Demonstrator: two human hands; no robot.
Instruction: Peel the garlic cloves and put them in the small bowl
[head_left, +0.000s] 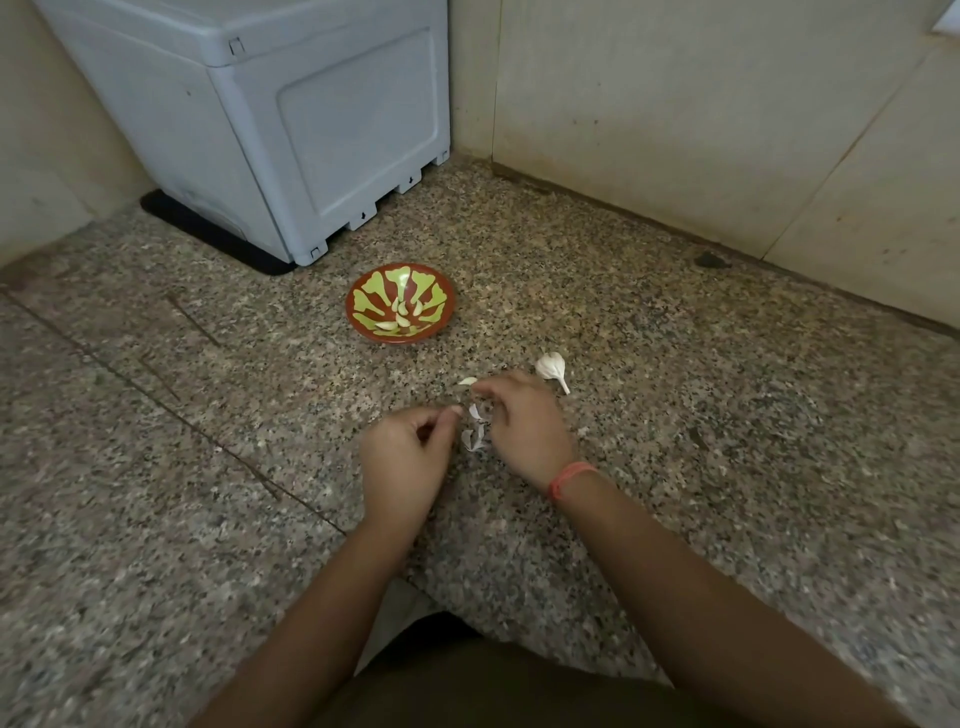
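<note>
Several peeled cloves (402, 317) lie in bowl (363, 317). Just below bowl, right hand (519, 421) grip pinches clove (467, 381). Left hand (408, 457) grip curled, contents cannot tell. Peels (474, 434) lie between hands. Bulb (551, 366), right of bowl, left to peel.

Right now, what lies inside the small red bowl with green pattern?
Several peeled pale garlic cloves lie heaped at the bottom of the bowl. The heap covers any cloves underneath.

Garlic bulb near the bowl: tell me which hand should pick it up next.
Right. The right hand lies close beside the garlic bulb, which sits just past its knuckles; the left hand is farther off, across the loose skins.
</note>
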